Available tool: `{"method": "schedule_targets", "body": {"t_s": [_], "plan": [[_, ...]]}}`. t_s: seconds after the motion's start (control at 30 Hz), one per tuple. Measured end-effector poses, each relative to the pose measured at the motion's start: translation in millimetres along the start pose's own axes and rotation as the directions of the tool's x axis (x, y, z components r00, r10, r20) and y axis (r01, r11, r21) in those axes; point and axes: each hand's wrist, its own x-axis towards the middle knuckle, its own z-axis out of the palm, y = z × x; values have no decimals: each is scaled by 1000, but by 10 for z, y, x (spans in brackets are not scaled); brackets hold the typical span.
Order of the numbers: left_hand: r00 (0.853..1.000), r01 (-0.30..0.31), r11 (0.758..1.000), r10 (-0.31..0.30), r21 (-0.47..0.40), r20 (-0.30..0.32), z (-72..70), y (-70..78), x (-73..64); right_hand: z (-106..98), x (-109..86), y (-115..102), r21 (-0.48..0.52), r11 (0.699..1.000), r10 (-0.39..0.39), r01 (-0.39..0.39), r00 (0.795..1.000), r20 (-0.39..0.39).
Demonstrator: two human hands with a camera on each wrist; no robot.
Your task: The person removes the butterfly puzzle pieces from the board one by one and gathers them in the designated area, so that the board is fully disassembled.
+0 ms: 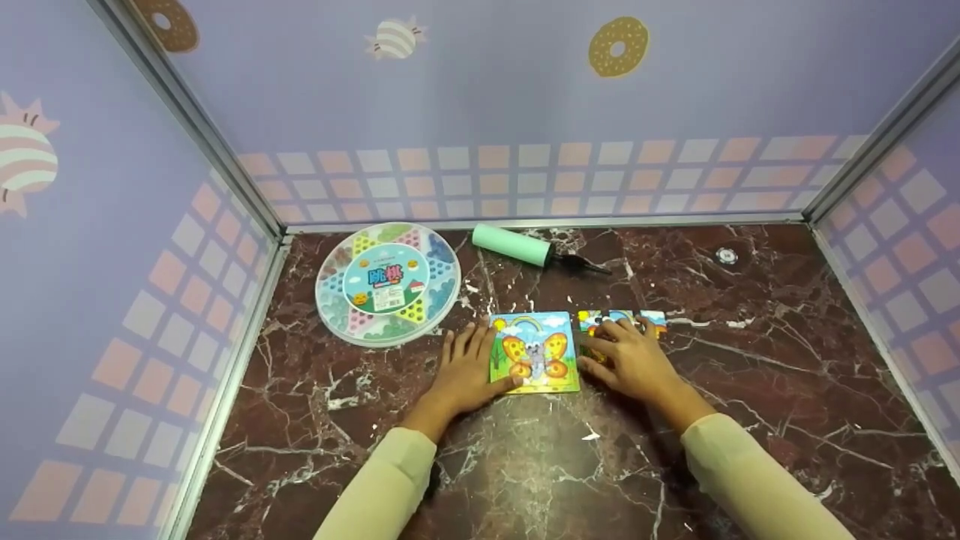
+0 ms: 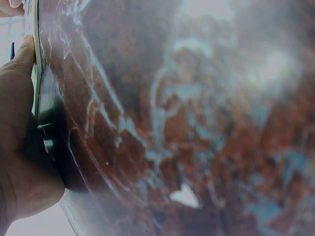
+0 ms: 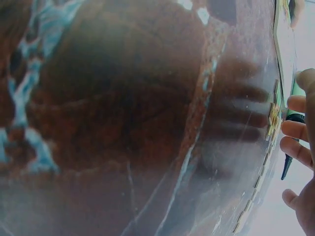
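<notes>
Two hands work well in from the back edge of the table (image 1: pixel 555 472): the left hand (image 1: pixel 461 375), fingers straight, rests on the left edge of the butterfly board (image 1: pixel 535 351), likely steadying it. The right hand (image 1: pixel 634 360), fingers relaxed and parted, partly covers puzzle pieces (image 1: pixel 657 317) beside the board, perhaps for easy reach

1. Round Chinese checkers set (image 1: pixel 387 279) on the dark red marbled table (image 1: pixel 787 427).
2. Mint-green hand pump (image 1: pixel 513 245), black nozzle (image 1: pixel 574 262), near the lilac back wall (image 1: pixel 510 90).
3. Poker chip (image 1: pixel 726 256), farther right.
4. Doughnut print (image 1: pixel 634 61) on the wall.
</notes>
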Motion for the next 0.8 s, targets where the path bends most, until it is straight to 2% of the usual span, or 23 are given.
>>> {"method": "schedule_targets", "body": {"t_s": [0.2,0.37,0.57,0.8], "plan": [[1000,10,1000,-10,1,9,-5,11,-15,1,41,-42,-36,999,-2,2,1000,11],[1000,11,1000,-11,2,11,-75,77,-47,9,86,-95,-78,997,-9,12,999,39],[1000,20,1000,-21,10,16,-90,98,-59,35,140,-163,-73,997,16,-9,995,98],[1000,11,1000,-11,6,11,-80,79,-36,60,193,-240,-65,998,24,-16,993,118]]}}
